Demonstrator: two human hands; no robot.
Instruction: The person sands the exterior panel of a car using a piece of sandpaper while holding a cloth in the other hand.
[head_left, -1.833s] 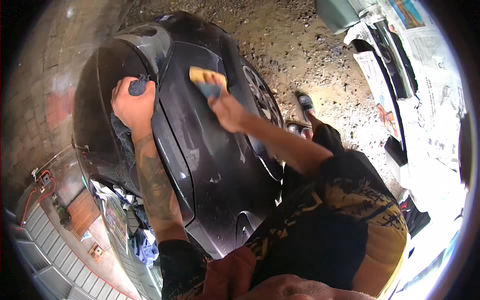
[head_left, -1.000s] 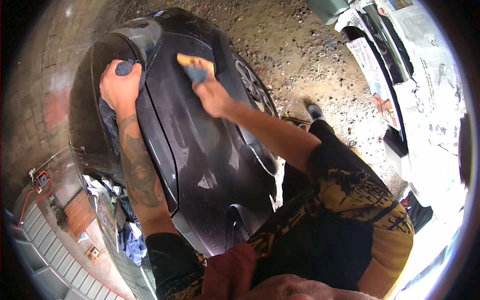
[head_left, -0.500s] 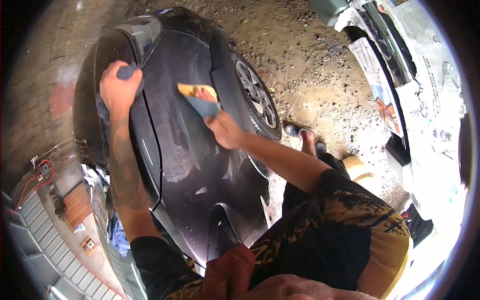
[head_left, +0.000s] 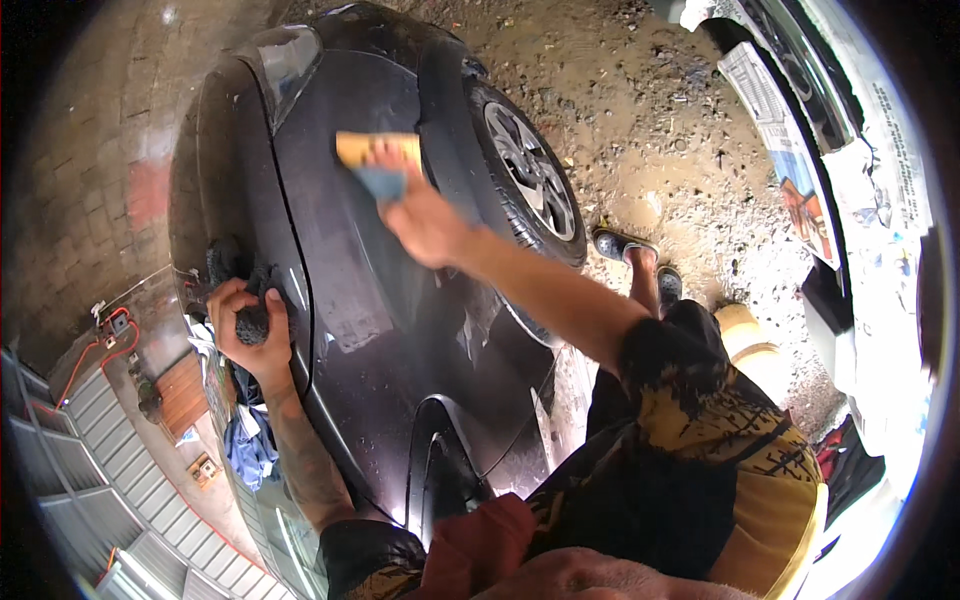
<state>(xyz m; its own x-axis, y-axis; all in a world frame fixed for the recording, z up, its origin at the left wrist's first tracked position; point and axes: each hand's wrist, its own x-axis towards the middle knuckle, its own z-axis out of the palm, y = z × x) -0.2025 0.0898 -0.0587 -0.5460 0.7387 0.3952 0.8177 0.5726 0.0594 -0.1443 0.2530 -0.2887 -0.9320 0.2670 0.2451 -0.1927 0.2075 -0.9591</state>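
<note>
The left hand (head_left: 262,358) clutches a grey cloth (head_left: 253,325), the right hand (head_left: 424,222) a yellow-and-blue pad (head_left: 380,182) at a dark car's fender (head_left: 355,105).

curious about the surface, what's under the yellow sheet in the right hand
Dark car panel shows around the yellow sheet and right hand; the patch directly beneath is covered.

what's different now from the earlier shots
The left hand has come back along the hood with the dark grey cloth, away from the headlight. Since the last picture, the right hand has moved slightly forward on the fender with the yellow-and-blue sheet. Each hand holds what it held before.
</note>
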